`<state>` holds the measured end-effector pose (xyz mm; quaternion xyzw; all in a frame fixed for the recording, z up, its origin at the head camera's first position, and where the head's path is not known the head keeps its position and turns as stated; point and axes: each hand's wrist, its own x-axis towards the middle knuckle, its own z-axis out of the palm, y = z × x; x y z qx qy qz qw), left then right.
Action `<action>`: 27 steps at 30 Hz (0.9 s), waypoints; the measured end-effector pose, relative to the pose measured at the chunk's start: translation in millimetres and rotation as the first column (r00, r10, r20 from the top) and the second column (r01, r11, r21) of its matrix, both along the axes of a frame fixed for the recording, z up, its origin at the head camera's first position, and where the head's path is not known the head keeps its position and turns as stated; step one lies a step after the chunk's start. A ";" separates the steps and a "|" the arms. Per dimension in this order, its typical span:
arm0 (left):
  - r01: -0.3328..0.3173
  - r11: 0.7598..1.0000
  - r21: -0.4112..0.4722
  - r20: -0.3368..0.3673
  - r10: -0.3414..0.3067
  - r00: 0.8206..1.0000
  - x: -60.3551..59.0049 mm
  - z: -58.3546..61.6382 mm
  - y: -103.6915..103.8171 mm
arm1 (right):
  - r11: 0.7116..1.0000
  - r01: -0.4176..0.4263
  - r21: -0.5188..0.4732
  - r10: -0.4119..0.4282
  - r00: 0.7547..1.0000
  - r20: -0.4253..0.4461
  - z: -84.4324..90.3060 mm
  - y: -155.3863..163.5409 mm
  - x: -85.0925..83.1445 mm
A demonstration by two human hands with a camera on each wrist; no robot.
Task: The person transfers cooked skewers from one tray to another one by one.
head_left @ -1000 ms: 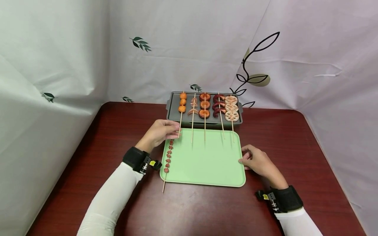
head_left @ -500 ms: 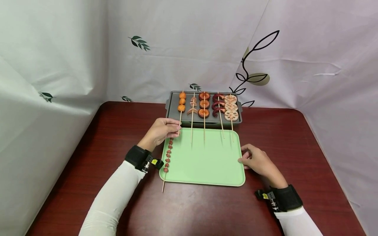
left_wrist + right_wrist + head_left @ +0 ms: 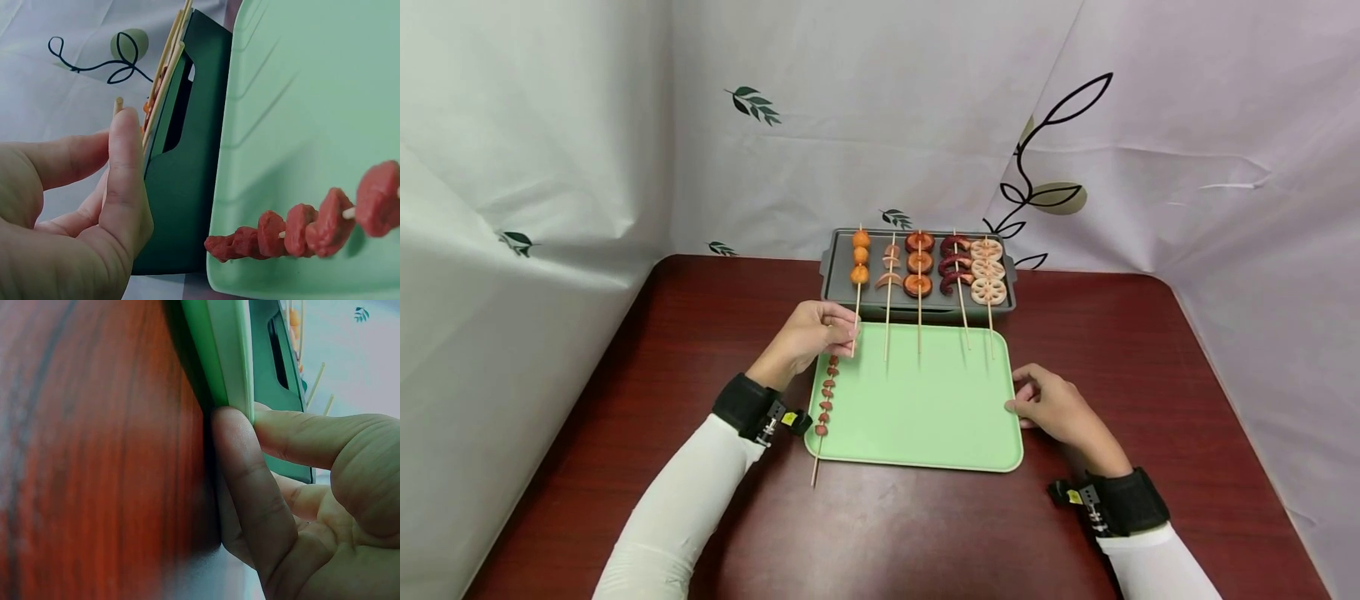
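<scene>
My left hand (image 3: pixel 815 335) pinches the bare stick of a skewer of orange balls (image 3: pixel 860 256) between thumb and fingers. The balls are over the left side of a dark grill plate (image 3: pixel 837 287). In the left wrist view the stick's end (image 3: pixel 119 104) pokes out past the fingertips. Below that hand, a skewer of small red meat pieces (image 3: pixel 826 406) lies along the left side of a light green tray (image 3: pixel 925 400), its handle jutting over the near edge. My right hand (image 3: pixel 1051 404) grips the tray's right rim, thumb on one face and fingers on the other.
On the grill, more skewers lie side by side: pale pink curved pieces (image 3: pixel 890 282), brown round slices (image 3: pixel 918 286), dark red tentacle pieces (image 3: pixel 956 262) and lotus root slices (image 3: pixel 988 291). Their sticks reach over the tray's far edge. A patterned cloth (image 3: pixel 880 108) hangs behind the table (image 3: pixel 1150 375).
The skewer of orange balls has shifted slightly to the left, its stick's end now a bit nearer the body. My right hand and the tray stay nearly where they were.
</scene>
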<state>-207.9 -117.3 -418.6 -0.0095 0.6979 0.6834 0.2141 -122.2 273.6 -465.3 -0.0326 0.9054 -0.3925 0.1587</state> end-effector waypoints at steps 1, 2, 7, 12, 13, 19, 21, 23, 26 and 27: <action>0.010 1.000 -0.006 -0.007 -0.010 1.000 1.6 0.4 -0.7 | 1.000 -0.003 -0.002 0.003 1.000 0.000 -0.1 0.2 0.0; 0.021 1.000 -0.017 -0.013 -0.021 1.000 3.4 1.0 -1.4 | 1.000 -0.005 -0.003 0.005 1.000 -0.001 -0.2 0.4 -0.1; 0.068 0.995 -0.074 -0.047 -0.072 0.996 12.8 4.4 -3.4 | 1.000 -0.013 0.004 0.013 1.000 -0.015 -0.1 1.9 -0.7; 0.110 0.987 -0.121 -0.048 -0.116 0.992 23.2 6.7 -5.0 | 1.000 -0.011 -0.003 0.011 1.000 -0.013 0.1 1.8 -0.7; 0.117 0.985 -0.129 -0.047 -0.124 0.991 26.0 6.7 -5.3 | 1.000 -0.011 -0.004 0.011 1.000 -0.011 0.1 1.5 -0.6; 0.155 0.977 -0.147 -0.042 -0.163 0.986 44.6 5.7 -7.1 | 1.000 -0.010 0.004 0.010 1.000 -0.005 0.8 -0.1 -0.9; 0.175 0.972 -0.155 -0.036 -0.182 0.983 49.8 4.6 -8.7 | 1.000 -0.010 0.004 0.010 1.000 -0.005 0.9 -0.3 -0.9; 0.192 0.967 -0.169 -0.028 -0.200 0.979 55.3 3.8 -10.2 | 1.000 -0.011 0.006 0.011 1.000 -0.005 0.9 -0.3 -0.8; 0.210 0.961 -0.180 -0.014 -0.216 0.976 63.3 1.9 -11.5 | 1.000 -0.013 0.007 0.013 1.000 -0.003 1.0 -0.2 -0.7; 0.214 0.960 -0.178 -0.009 -0.220 0.976 65.8 0.8 -11.6 | 1.000 -0.014 0.007 0.014 1.000 -0.003 1.0 -0.1 -0.7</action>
